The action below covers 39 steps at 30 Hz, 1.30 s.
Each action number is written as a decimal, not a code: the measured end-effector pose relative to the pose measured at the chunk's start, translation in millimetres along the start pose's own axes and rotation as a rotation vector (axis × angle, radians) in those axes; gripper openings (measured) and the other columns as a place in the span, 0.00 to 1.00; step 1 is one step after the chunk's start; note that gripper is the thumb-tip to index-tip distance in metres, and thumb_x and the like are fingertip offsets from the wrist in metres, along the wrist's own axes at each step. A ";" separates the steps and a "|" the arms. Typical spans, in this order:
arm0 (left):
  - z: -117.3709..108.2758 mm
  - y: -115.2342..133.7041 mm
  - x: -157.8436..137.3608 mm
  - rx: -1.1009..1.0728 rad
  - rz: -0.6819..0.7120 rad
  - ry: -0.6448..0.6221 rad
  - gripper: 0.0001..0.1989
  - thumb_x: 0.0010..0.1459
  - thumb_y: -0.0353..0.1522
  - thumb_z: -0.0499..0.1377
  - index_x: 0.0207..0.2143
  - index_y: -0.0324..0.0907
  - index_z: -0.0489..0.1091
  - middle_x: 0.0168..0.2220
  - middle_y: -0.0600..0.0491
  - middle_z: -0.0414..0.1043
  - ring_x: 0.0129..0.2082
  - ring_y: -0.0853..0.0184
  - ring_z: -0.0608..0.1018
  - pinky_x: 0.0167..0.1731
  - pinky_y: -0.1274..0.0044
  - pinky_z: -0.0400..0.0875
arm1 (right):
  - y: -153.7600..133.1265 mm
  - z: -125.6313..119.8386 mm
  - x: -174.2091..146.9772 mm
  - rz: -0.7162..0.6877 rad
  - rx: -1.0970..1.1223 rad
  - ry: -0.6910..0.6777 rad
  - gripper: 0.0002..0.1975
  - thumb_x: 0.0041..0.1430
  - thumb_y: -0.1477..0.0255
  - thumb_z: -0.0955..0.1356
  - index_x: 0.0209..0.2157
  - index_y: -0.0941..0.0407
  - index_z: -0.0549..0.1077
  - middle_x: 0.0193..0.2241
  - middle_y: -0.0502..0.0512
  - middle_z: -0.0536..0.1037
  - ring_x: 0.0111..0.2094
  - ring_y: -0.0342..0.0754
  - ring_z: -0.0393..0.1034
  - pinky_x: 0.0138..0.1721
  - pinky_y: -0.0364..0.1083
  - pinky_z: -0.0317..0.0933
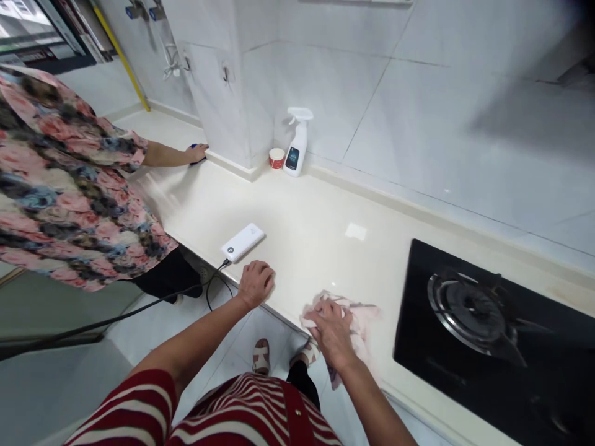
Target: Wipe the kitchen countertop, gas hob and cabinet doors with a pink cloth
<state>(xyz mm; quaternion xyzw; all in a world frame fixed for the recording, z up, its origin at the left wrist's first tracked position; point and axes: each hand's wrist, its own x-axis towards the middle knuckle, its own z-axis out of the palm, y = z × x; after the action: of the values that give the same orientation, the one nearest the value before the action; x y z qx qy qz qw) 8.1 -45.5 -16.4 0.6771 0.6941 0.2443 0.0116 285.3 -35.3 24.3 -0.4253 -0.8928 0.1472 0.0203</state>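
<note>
My right hand is closed over a crumpled pale pink cloth, pressing it on the cream countertop near the front edge. Part of the cloth hangs over that edge, and its right side is blurred. My left hand rests on the counter edge, fingers slightly bent, holding nothing that I can see. Just beyond the left hand lies a white power bank with a black cable plugged into its near end.
A black gas stove is set in the counter at right. By the wall corner stand a white spray bottle and a small red-and-white tub. Another person in a flowered top stands at left, a hand on a blue thing.
</note>
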 end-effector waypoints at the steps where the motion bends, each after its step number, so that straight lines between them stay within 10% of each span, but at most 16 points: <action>1: -0.1 0.3 -0.2 0.003 -0.001 0.001 0.08 0.60 0.29 0.57 0.42 0.45 0.73 0.45 0.46 0.70 0.48 0.57 0.68 0.45 0.65 0.60 | 5.3 -0.4 -5.0 -0.031 0.006 -0.007 0.17 0.56 0.76 0.68 0.44 0.41 0.77 0.51 0.52 0.71 0.56 0.57 0.57 0.58 0.62 0.43; 7: 1.8 0.5 -1.4 0.011 -0.006 -0.002 0.08 0.59 0.29 0.57 0.41 0.44 0.73 0.45 0.47 0.70 0.47 0.58 0.68 0.45 0.65 0.60 | 39.9 1.9 -35.6 -0.097 0.018 -0.031 0.20 0.55 0.79 0.67 0.44 0.43 0.78 0.50 0.53 0.72 0.55 0.56 0.58 0.57 0.61 0.43; 15: 3.4 0.6 -2.1 0.013 -0.001 -0.009 0.09 0.59 0.29 0.57 0.41 0.44 0.73 0.45 0.46 0.70 0.47 0.58 0.67 0.45 0.64 0.59 | -18.7 -2.5 26.5 -0.122 0.060 -0.100 0.13 0.57 0.74 0.71 0.42 0.42 0.79 0.49 0.53 0.72 0.54 0.57 0.58 0.57 0.61 0.42; 24: 5.0 -1.2 -3.4 0.021 0.014 -0.005 0.09 0.58 0.29 0.57 0.42 0.44 0.72 0.45 0.47 0.70 0.47 0.58 0.67 0.45 0.65 0.60 | 57.9 3.7 -41.6 -0.219 0.045 0.006 0.19 0.54 0.80 0.67 0.42 0.44 0.78 0.47 0.54 0.72 0.53 0.57 0.59 0.55 0.61 0.47; 32: 5.7 -1.2 -2.7 0.025 0.018 0.000 0.09 0.58 0.30 0.57 0.41 0.44 0.72 0.45 0.47 0.70 0.47 0.58 0.68 0.45 0.65 0.60 | 0.6 11.1 17.3 -0.221 0.076 -0.016 0.17 0.55 0.76 0.71 0.43 0.41 0.78 0.47 0.52 0.74 0.54 0.58 0.59 0.57 0.64 0.44; 39: 3.1 -0.8 -2.8 0.038 0.021 -0.003 0.09 0.57 0.30 0.57 0.41 0.43 0.72 0.45 0.47 0.70 0.47 0.58 0.68 0.45 0.65 0.60 | 63.1 14.1 -48.5 -0.333 0.056 0.007 0.18 0.55 0.78 0.66 0.43 0.44 0.77 0.50 0.53 0.71 0.56 0.58 0.57 0.58 0.63 0.44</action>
<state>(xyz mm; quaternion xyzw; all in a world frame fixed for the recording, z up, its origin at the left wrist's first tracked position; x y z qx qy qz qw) 8.6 -47.1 -20.2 0.6848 0.6915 0.2299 -0.0027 361.5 -38.3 -2.6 -0.2711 -0.9464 0.1652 0.0592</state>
